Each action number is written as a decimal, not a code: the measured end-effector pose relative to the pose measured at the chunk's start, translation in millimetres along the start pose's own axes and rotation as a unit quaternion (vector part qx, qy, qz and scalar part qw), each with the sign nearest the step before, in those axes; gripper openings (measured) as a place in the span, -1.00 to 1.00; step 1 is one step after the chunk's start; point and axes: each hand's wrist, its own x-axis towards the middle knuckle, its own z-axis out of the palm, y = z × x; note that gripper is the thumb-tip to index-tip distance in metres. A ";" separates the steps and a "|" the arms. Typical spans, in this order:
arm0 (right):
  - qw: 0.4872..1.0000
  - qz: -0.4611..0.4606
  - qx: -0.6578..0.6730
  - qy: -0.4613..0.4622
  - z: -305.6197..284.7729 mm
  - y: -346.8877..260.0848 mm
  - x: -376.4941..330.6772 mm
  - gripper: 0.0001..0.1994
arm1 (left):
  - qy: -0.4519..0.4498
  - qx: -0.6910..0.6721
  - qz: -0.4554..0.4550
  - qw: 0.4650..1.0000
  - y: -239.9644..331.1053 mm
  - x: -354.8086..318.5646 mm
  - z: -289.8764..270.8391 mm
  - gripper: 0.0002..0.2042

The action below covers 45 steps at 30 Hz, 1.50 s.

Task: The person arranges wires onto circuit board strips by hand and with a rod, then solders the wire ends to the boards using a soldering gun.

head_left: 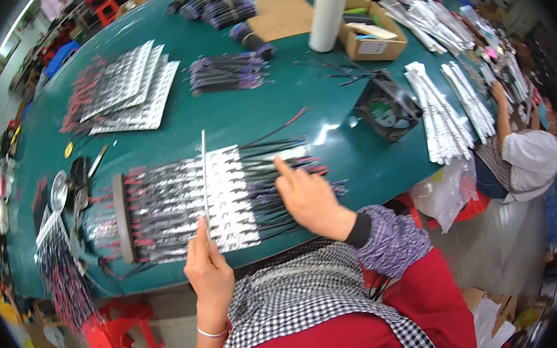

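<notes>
My left hand (207, 270) grips the near end of a thin metal rod (205, 174) that lies across a row of silver strips (182, 205) with red and black wires on the green table (233, 111). My right hand (307, 198) rests on the black wire ends (271, 168) at the right side of the row, index finger stretched out. A dark bar (122, 217) lies across the left side of the row.
More stacks of silver strips (129, 91) lie at far left, purple wire bundles (226, 72) mid-table. A white flask (328, 12), a cardboard box (372, 30), a black fan (387, 106) and white strip piles (442, 113) stand right. Another person (522, 153) sits at right. Red stool (117, 334) below.
</notes>
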 end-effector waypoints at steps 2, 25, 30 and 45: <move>1.000 0.006 0.011 0.008 -1.7 -2.7 1.2 -0.82 | -0.021 0.049 0.039 0.998 10.8 18.3 8.3 -0.50; 0.843 -0.173 -0.366 -0.353 -14.8 33.2 184.9 -0.70 | -0.194 0.203 0.208 0.937 48.3 27.2 83.1 -0.36; 0.611 -0.229 -0.712 -0.260 133.5 33.3 201.5 -0.74 | -0.208 0.214 0.219 0.929 51.4 29.9 85.1 -0.37; 0.969 0.165 -0.023 0.184 109.7 -24.8 201.8 -0.88 | -0.313 0.209 0.327 0.867 40.8 34.9 82.9 -0.84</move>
